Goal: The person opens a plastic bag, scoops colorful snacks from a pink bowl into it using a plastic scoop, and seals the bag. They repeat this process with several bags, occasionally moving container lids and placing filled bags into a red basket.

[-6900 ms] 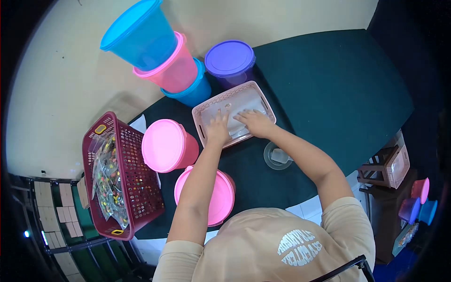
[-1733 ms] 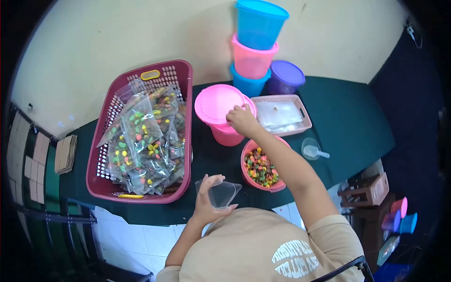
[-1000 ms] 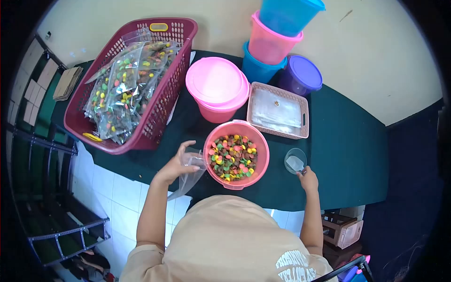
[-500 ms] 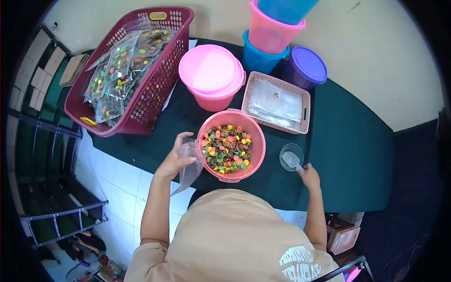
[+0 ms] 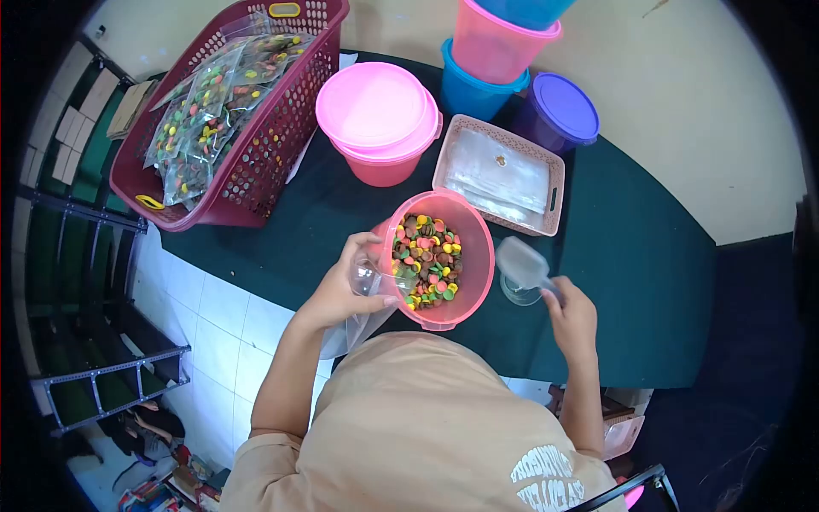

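Observation:
My left hand (image 5: 345, 286) holds an empty clear plastic bag (image 5: 363, 311) open against the left rim of a pink tub (image 5: 478, 256) filled with small colourful candies (image 5: 426, 260). My right hand (image 5: 570, 314) grips the handle of a clear plastic scoop (image 5: 522, 263), lifted just right of the tub. A small clear cup (image 5: 519, 294) stands on the dark green table below the scoop.
A maroon basket (image 5: 256, 166) of filled candy bags sits at the left. A lidded pink tub (image 5: 375, 111), a pink tray (image 5: 554, 183) of flat clear bags, a purple tub (image 5: 561, 107) and stacked blue and pink tubs (image 5: 486, 60) stand behind. White tiled floor lies below the table's left edge.
My right hand has lifted the scoop out of the small cup toward the candy tub. My left hand has brought the bag's mouth closer to the tub's rim.

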Tool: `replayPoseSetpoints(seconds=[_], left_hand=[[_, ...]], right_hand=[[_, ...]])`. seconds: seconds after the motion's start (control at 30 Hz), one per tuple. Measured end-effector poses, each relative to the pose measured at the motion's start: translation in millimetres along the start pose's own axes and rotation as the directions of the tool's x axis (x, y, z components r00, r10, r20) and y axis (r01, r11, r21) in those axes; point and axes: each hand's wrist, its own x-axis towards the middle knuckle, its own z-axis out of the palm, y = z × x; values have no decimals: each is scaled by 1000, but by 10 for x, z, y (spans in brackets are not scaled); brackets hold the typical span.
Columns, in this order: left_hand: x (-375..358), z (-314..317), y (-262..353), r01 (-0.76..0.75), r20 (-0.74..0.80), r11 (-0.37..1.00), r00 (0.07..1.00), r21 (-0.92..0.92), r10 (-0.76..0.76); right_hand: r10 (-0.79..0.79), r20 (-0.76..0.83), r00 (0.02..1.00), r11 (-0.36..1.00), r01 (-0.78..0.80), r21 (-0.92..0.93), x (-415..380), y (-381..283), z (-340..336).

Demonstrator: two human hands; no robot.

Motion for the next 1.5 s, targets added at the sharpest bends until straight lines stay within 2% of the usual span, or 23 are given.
replayPoseSetpoints(seconds=[0.03, 0.1, 0.13, 0.2, 0.23, 0.3, 0.33, 0.43, 0.57, 0.77, 0.83, 0.97, 1.03, 1.13, 1.23, 1.37, 1.5], left_hand=[[8, 49, 40, 9, 5, 999, 1000, 44, -9], [40, 110, 113, 33, 23, 995, 999, 98, -36], [52, 140, 134, 53, 33, 987, 998, 151, -59], [83, 197, 160, 46, 47, 976, 997, 215, -57], [99, 217, 172, 41, 52, 961, 997, 273, -58], [107, 242, 136, 47, 53, 962, 997, 270, -63], [102, 248, 119, 62, 51, 964, 996, 259, -78], [88, 280, 128, 58, 56, 970, 996, 238, -73], [104, 305, 126, 78, 28, 971, 996, 228, -86], [81, 362, 49, 28, -39, 981, 999, 190, -21], [74, 396, 133, 45, -37, 972, 999, 229, -38], [85, 398, 86, 86, -15, 973, 996, 212, -85], [72, 432, 117, 87, -6, 991, 996, 106, -87], [78, 393, 93, 92, 1, 976, 996, 197, -94], [71, 414, 121, 107, -6, 978, 994, 180, -108], [80, 418, 70, 64, 38, 985, 997, 163, -71], [85, 435, 32, 20, 74, 986, 997, 166, -32]], right_hand=[[10, 0, 1000, 1000, -10, 2, 22, -82, 48], [-254, 22, 967, 951, 254, -178, 99, -218, 136], [-247, 17, 969, 953, 246, -178, 141, -245, 203], [-354, -10, 935, 902, 338, -268, 259, -249, 378], [-354, -20, 935, 903, 337, -267, 298, -246, 435], [-369, 34, 929, 872, 359, -332, 362, -261, 515], [-310, 80, 947, 879, 317, -356, 375, -308, 524], [-381, 41, 924, 852, 368, -372, 351, -303, 584], [-336, 60, 940, 855, 331, -399, 342, -337, 600], [-417, 68, 907, 859, 417, -296, 228, -170, 856], [-332, 119, 936, 920, 350, -180, 162, -197, 865], [-261, 130, 956, 951, 278, -135, 106, -256, 907], [-180, 140, 974, 981, 188, -47, 80, -308, 872], [-217, 160, 963, 976, 217, 13, 66, -280, 921], [-197, 204, 959, 979, 183, 85, 73, -269, 926], [-195, 239, 951, 981, 186, 60, 87, -287, 885], [-180, 228, 957, 958, 119, 259, 117, -275, 956]])
